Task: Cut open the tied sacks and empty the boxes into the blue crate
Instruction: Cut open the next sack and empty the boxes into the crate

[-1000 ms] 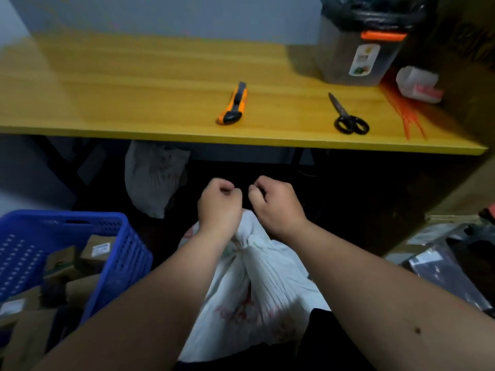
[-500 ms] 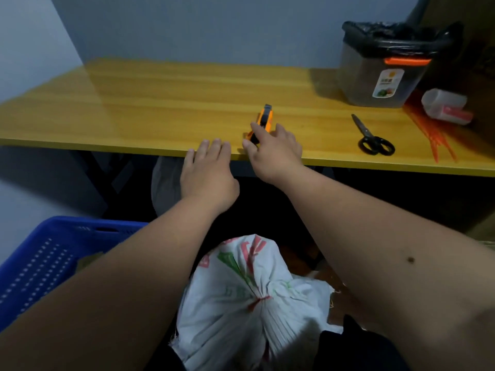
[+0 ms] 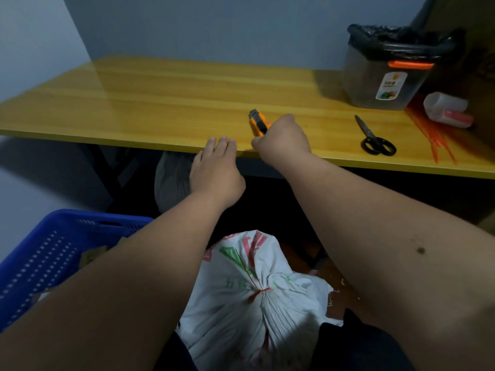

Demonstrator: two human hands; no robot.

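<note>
White printed sack (image 3: 257, 298), neck bunched tight under red tie (image 3: 261, 291)

Both forearms are bare from the lower frame edge to the wrists; no sleeve, watch, bracelet or glove is visible on either. The left hand (image 3: 217, 172) carries no ring on its visible fingers; the nails are short and unpainted. The right hand (image 3: 281, 140) likewise shows no ring; a small dark mole (image 3: 421, 250) marks the right forearm; dark clothing (image 3: 356, 346) covers the lap at the bottom edge.
</note>
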